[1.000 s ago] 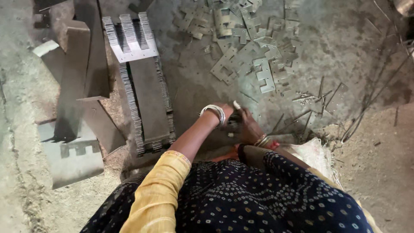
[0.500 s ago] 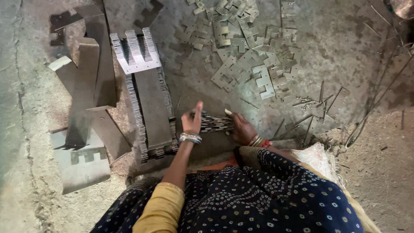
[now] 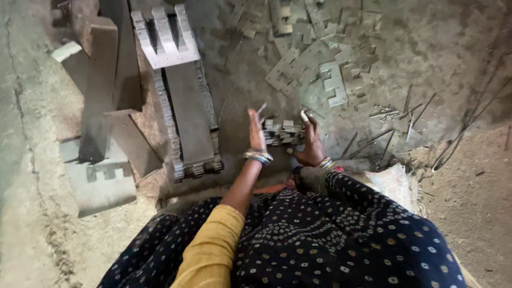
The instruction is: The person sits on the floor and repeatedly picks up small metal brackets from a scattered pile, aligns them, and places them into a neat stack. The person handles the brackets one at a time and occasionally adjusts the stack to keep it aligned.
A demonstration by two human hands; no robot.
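A short stack of grey metal stamped plates (image 3: 283, 133) lies on edge on the dusty floor between my two hands. My left hand (image 3: 256, 130) presses flat against the stack's left end, fingers straight and pointing up. My right hand (image 3: 311, 141) grips the right end, thumb on top and fingers curled around it. Both wrists wear bangles. My dark dotted clothing and a yellow sleeve fill the bottom of the view.
A long row of stacked plates (image 3: 190, 117) runs along the floor to the left, capped by an E-shaped plate (image 3: 165, 37). Loose plates (image 3: 320, 64) are scattered ahead. Grey slabs (image 3: 104, 85) lie far left. Thin metal rods (image 3: 405, 114) lie right.
My left hand has moved from near my right hand out to the stack's left end and flattened against it. The stack now sits squeezed between both hands, further forward.
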